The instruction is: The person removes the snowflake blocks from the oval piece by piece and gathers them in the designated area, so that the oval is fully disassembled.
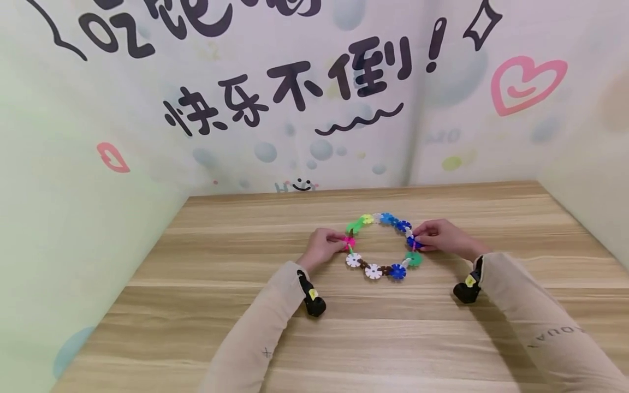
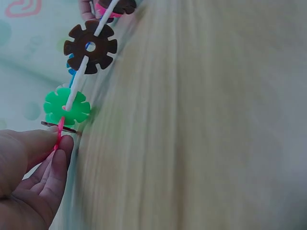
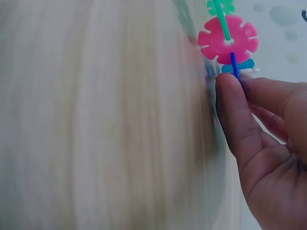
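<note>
Slotted plastic snowflake discs in many colours are joined edge to edge into a closed ring, with a white disc (image 1: 373, 271) on its near side. At the ring's left side my left hand (image 1: 321, 246) pinches a pink disc (image 2: 60, 134) between thumb and fingers, just below a green disc (image 2: 67, 106) in the left wrist view. Opposite, my right hand (image 1: 446, 238) pinches a dark blue disc (image 3: 234, 65), seen edge-on in the right wrist view. A pink disc (image 3: 228, 40) slots into it there. Yellow and light blue discs make up the far side.
The ring is over the back half of a wood-grain table (image 1: 373, 338). Behind stands a pale printed backdrop (image 1: 295, 158) with black writing and hearts, and pale walls rise at both sides. Black wrist cameras (image 1: 314, 303) hang below beige sleeves (image 1: 260, 327).
</note>
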Motion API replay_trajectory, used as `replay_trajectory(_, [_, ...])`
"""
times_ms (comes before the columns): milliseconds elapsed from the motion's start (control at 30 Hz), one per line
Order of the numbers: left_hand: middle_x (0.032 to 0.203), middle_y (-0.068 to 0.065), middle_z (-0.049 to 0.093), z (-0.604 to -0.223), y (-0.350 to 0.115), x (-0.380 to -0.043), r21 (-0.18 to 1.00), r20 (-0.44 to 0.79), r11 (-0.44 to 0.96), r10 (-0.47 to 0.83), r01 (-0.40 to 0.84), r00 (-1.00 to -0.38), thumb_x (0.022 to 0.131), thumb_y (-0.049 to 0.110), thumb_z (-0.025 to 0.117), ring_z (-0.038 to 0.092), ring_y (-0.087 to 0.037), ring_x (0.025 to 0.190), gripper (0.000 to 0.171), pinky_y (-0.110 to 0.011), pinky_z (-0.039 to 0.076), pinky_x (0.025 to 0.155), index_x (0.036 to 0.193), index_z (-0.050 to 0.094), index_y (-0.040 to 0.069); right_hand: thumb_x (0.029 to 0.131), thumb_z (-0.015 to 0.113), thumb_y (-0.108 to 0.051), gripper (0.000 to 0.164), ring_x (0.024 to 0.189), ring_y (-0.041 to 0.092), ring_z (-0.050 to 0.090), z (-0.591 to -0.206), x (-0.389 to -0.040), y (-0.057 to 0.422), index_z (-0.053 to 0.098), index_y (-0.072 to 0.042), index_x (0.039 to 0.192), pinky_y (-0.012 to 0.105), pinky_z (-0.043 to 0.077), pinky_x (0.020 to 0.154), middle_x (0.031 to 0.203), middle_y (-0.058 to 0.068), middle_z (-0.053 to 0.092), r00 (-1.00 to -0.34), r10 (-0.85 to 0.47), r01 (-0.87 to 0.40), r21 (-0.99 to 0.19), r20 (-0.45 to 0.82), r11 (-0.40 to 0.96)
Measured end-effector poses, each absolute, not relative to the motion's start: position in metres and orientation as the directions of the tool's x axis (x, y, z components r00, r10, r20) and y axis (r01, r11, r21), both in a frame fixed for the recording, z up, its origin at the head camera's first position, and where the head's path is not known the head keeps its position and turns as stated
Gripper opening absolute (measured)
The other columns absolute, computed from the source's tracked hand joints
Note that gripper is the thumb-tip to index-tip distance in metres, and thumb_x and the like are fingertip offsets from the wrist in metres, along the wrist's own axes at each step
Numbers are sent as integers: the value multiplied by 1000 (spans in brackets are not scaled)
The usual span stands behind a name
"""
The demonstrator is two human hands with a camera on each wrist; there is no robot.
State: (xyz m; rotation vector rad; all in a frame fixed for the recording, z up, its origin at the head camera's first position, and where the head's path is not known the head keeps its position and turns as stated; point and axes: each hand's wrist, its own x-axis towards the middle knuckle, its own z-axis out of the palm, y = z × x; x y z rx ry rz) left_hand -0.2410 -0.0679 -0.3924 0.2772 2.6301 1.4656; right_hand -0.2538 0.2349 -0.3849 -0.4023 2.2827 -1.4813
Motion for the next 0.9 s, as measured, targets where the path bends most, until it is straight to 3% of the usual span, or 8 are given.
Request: replay_trajectory(900, [88,-10,65,-389,-131,-214,845,-44,522,289,119,-956,79,6,64,61,-15,74,22,-23,51,68,100,64,-1,87,51,2,18,71,13,59,-386,-242,184,51,13,101,28,53,65,86,11,60,-805,-563,-53,-923,-186,380])
